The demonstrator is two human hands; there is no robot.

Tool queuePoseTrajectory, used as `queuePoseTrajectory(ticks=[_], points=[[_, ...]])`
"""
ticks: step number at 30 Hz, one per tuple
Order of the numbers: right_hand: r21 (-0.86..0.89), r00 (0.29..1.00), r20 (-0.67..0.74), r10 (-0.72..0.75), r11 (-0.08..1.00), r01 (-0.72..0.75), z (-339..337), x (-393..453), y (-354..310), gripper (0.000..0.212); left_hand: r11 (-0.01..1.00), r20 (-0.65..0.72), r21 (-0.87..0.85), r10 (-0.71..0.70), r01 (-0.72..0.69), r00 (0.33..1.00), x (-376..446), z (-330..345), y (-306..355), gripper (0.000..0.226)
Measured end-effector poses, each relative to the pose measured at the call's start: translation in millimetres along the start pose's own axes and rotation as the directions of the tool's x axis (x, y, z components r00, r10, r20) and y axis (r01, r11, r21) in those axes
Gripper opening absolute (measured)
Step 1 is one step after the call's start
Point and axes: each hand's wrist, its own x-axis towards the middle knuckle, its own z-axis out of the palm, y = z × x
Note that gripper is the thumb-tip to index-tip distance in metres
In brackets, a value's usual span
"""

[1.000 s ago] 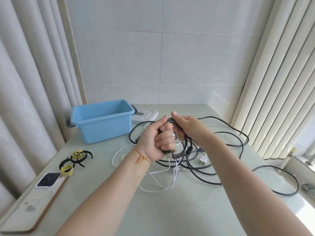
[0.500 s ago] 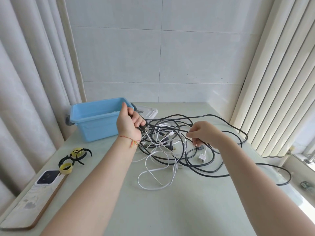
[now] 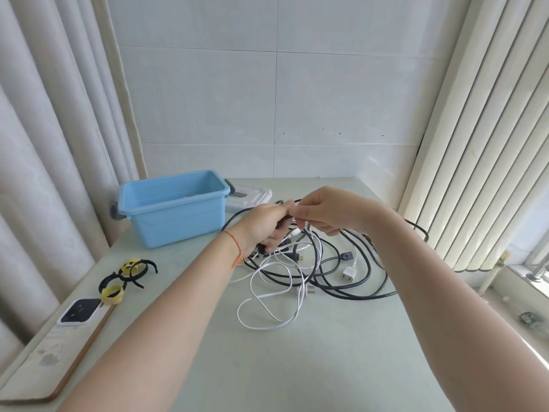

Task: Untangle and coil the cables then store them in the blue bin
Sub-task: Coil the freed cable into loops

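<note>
Both hands meet above the middle of the pale green worktop point(image 3: 297, 367), over a tangle of cables. The left hand point(image 3: 261, 226) has its fingers curled round a bunch of black cable point(image 3: 350, 288), gripping it in a loose fist; a red and orange thread bracelet point(image 3: 236, 248) circles that wrist. The right hand point(image 3: 323, 211) sits just beside it, fingertips touching the left hand's knuckles, and its fingers pinch a strand where black and white cords cross; which cord it holds is hard to tell.

Below the hands the cables hang down and spread on the worktop. The white cable point(image 3: 267, 310) lies in loose loops nearest the camera, crossing over and under the black one. The black cable sweeps in wide arcs to the right, toward the vertical blinds point(image 3: 481, 144). A small white plug point(image 3: 348, 273) and a black connector point(image 3: 347, 256) lie among the loops, close to each other.

The blue bin point(image 3: 175, 215) stands upright at the back left of the worktop, near the left hand but apart from it, its opening facing up. Behind it, against its far right corner, lies a clear white lid point(image 3: 252, 194).

On the left edge of the worktop are black and yellow cable ties point(image 3: 124, 276) in curled rings, and nearer the camera a phone point(image 3: 77, 312) lies face down on a wooden board point(image 3: 44, 361). Curtains point(image 3: 44, 144) hang on the left.
</note>
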Motion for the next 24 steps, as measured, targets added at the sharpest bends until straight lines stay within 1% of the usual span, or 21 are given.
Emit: queuePoseTrajectory(ticks=[1,3,6,9,12,15,17,18,20,22,23,24], points=[[-0.008,1.000,-0.008,0.013,1.000,-0.013,-1,0,1,0.038,0.999,0.046,0.008,-0.039,0.039,0.998,-2,-1,0,0.052],[-0.001,1.000,-0.009,0.001,1.000,-0.001,-5,-1,7,0.034,0.998,0.136,-0.007,-0.068,0.069,0.988,-6,-2,-1,0.054],[0.113,0.997,-0.034,-0.070,0.991,0.073,-11,-4,16,0.009,0.991,0.256,-0.112,-0.047,0.078,0.965,-10,-10,-4,0.055],[0.185,0.987,-0.125,-0.098,0.975,0.120,-12,-5,18,0.010,0.979,0.349,-0.179,-0.032,0.100,0.937,-11,-12,-4,0.048],[0.137,0.980,-0.163,-0.112,0.981,0.135,-11,-6,15,0.015,0.938,0.400,-0.302,-0.036,0.169,0.916,-12,-9,1,0.044],[0.098,0.972,-0.212,-0.100,0.988,0.123,-10,-6,11,0.013,0.871,0.404,-0.445,-0.012,0.209,0.915,-10,-9,2,0.048],[0.088,0.961,-0.266,-0.078,0.991,0.105,-8,-5,12,0.010,0.772,0.343,-0.604,0.028,0.197,0.939,-7,-10,-1,0.054],[0.071,0.956,-0.287,-0.060,0.994,0.084,-9,-4,15,0.010,0.692,0.290,-0.701,0.057,0.171,0.955,-4,-11,-4,0.056],[0.058,0.948,-0.319,-0.004,0.998,0.024,-11,-3,26,0.009,0.474,0.135,-0.878,0.099,0.073,0.986,1,-20,-10,0.059],[0.095,0.936,-0.344,0.074,0.995,-0.043,-17,-3,41,0.005,0.245,-0.043,-0.967,0.080,-0.062,0.996,5,-34,-17,0.060],[0.107,0.930,-0.348,0.114,0.991,-0.082,-19,-3,48,0.006,0.162,-0.126,-0.978,0.046,-0.132,0.991,6,-41,-20,0.061],[0.105,0.925,-0.347,0.152,0.987,-0.122,-20,-4,54,0.008,0.106,-0.195,-0.975,0.007,-0.195,0.981,7,-46,-23,0.062]])
